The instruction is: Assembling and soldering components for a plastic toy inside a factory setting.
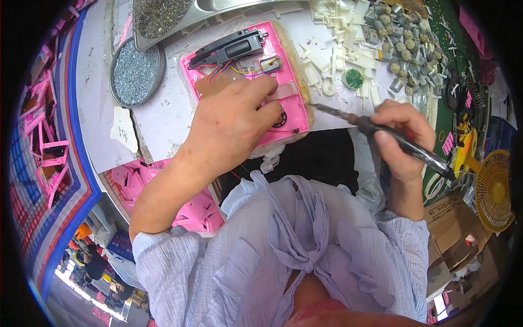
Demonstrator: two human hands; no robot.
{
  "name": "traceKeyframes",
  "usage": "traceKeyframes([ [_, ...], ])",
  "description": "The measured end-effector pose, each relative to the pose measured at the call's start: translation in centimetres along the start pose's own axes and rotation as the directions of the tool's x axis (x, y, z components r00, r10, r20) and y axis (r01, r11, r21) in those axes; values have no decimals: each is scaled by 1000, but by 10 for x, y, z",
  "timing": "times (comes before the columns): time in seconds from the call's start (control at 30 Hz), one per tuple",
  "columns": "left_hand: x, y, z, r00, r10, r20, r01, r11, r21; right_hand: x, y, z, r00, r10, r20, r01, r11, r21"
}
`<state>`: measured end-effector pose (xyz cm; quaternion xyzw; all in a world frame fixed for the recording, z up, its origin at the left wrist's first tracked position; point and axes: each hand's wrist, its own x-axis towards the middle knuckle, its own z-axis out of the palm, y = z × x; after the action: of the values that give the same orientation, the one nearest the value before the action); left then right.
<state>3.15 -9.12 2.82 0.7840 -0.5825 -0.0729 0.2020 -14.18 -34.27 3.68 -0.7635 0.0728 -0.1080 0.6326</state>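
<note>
A pink plastic housing [294, 103] lies open side up on a padded work surface in front of me. My left hand [237, 117] reaches over it, fingers curled down inside near a round black part [280, 119]; the fingertips are hidden, so what they pinch does not show. Fitted in the housing are a black mechanism [234, 49], a small metal motor [271, 64] with coloured wires, and a brown board [215, 84]. Right of the housing, my right hand [403, 136] is closed around a black-handled soldering iron [406, 144]. Its thin metal tip points left, at the housing's right edge.
A round dish of small screws [136, 73] and a metal tray of small parts [158, 16] stand at left. White plastic parts [327, 54], a green-filled round tin [353, 79] and geared motors [406, 49] lie at right. A yellow fan [494, 188] stands far right; pink pieces [199, 212] lie below the table.
</note>
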Motion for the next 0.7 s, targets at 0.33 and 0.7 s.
traceKeyframes([
  [0.33,5,3,3,995,56,-86,-54,998,23,-81,-6,-163,551,-184,-814,75,982,-172],
  [0.7,2,4,14,990,38,-137,-41,999,-18,-53,17,-257,412,-351,-841,-186,871,-454],
])
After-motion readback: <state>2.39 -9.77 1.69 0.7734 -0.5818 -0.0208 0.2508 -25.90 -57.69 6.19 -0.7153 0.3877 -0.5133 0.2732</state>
